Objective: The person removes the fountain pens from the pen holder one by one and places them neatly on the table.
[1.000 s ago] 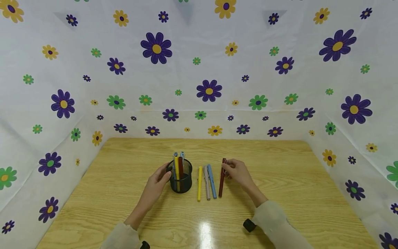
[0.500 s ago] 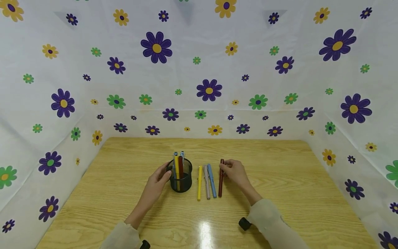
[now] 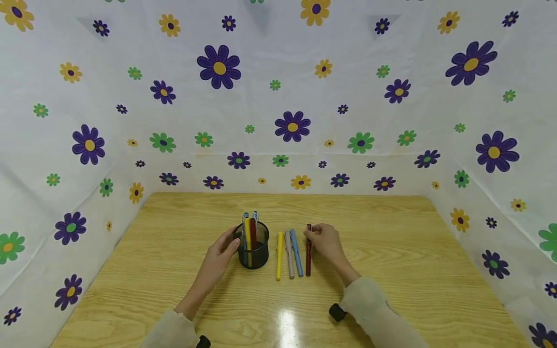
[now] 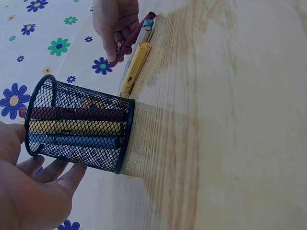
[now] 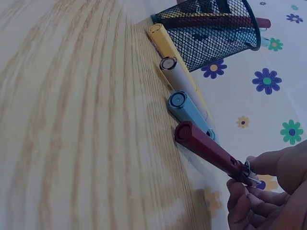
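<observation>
A black mesh pen cup [image 3: 254,258] stands upright on the table, holding several pens, among them a yellow pen [image 3: 247,234] and a dark red one. My left hand [image 3: 221,253] holds the cup from its left side, thumb and fingers around the wall. To the right of the cup lie a yellow pen [image 3: 279,256], a grey pen [image 3: 289,253] and a blue pen [image 3: 296,252] side by side. My right hand [image 3: 325,241] pinches another dark red pen [image 5: 208,148] by its clip end, with the other end close to the tabletop in the right wrist view.
The wooden table [image 3: 174,270] ends at a white flowered cloth [image 3: 278,140] that rises at the back and both sides. Black wrist devices [image 3: 337,312] sit by the light sleeves.
My right hand has shifted left with the dark red pen, bringing it nearer to the blue pen and straighter in line. The left hand and cup stay put.
</observation>
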A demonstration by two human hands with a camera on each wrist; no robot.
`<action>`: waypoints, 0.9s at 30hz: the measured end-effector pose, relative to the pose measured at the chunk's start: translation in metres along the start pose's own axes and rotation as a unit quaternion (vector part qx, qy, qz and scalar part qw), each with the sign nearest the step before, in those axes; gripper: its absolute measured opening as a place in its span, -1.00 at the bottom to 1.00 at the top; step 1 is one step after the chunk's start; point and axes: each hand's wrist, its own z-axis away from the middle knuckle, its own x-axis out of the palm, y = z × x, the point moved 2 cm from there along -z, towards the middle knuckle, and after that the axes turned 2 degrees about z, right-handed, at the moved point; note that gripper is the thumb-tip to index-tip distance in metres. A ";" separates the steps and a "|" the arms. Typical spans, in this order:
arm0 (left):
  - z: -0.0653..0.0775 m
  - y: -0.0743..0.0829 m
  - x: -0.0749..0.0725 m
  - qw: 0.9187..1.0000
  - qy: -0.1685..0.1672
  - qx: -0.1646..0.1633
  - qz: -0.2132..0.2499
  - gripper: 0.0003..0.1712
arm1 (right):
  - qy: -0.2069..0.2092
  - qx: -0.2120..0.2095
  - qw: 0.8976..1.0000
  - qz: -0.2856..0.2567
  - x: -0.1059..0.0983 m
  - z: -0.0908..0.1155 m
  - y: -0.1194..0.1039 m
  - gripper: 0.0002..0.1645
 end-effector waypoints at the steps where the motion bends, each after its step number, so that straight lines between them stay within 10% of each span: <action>1: 0.000 0.000 0.000 1.000 0.000 0.000 0.000 -0.28 | 0.002 0.001 1.000 0.004 0.001 0.000 -0.001 -0.57; 27: 0.000 -0.001 0.000 1.000 0.003 0.002 -0.005 -0.28 | 0.019 0.013 0.995 0.102 0.009 0.004 -0.003 -0.52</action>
